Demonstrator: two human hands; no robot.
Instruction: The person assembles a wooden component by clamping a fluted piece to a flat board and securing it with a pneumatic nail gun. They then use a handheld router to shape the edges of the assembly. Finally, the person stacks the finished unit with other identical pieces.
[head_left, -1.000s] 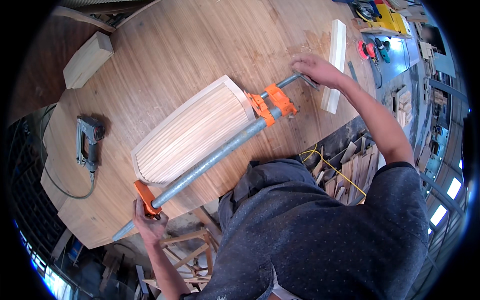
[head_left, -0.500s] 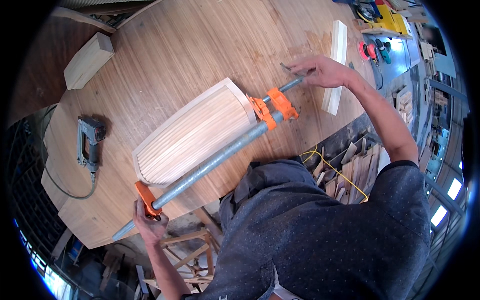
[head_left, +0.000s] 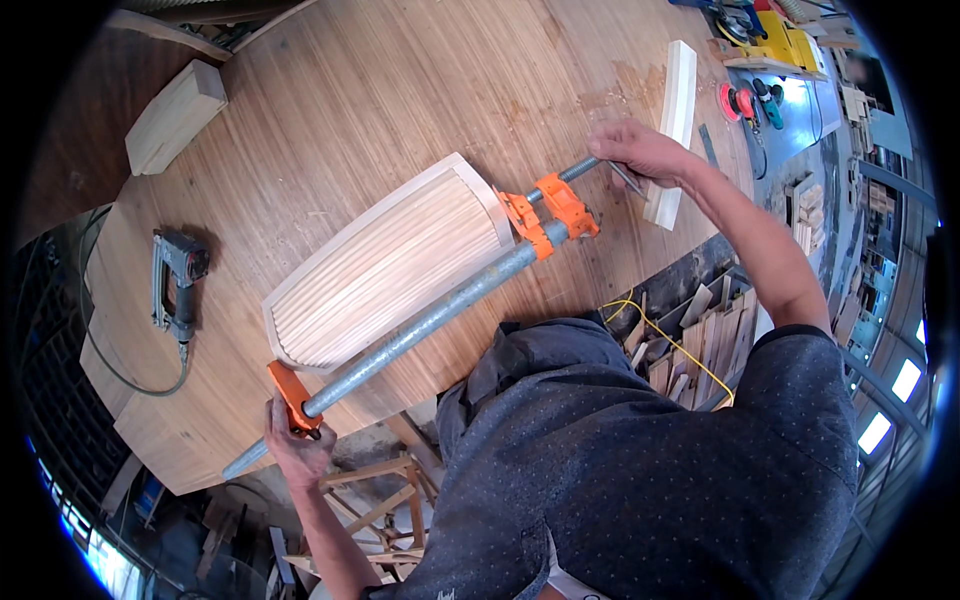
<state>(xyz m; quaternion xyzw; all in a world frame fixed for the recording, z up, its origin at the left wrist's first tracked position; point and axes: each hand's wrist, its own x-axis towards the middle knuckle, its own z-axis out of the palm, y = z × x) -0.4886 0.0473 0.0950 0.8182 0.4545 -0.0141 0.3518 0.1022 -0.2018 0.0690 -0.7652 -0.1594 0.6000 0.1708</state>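
Pipe clamp [head_left: 430,322]: likely heavy, stiff; best lifted by bare pipe [head_left: 380,358]. Grasped at orange end block [head_left: 288,386] by left hand [head_left: 300,452], at screw handle [head_left: 627,179] by right hand [head_left: 645,155].

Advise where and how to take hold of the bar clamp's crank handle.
Take the crank handle at the outer end of the screw, likely from the right, where the right hand is. It is thin and juts crosswise there, and the screw points away from the orange clamp head and the slatted wood panel.
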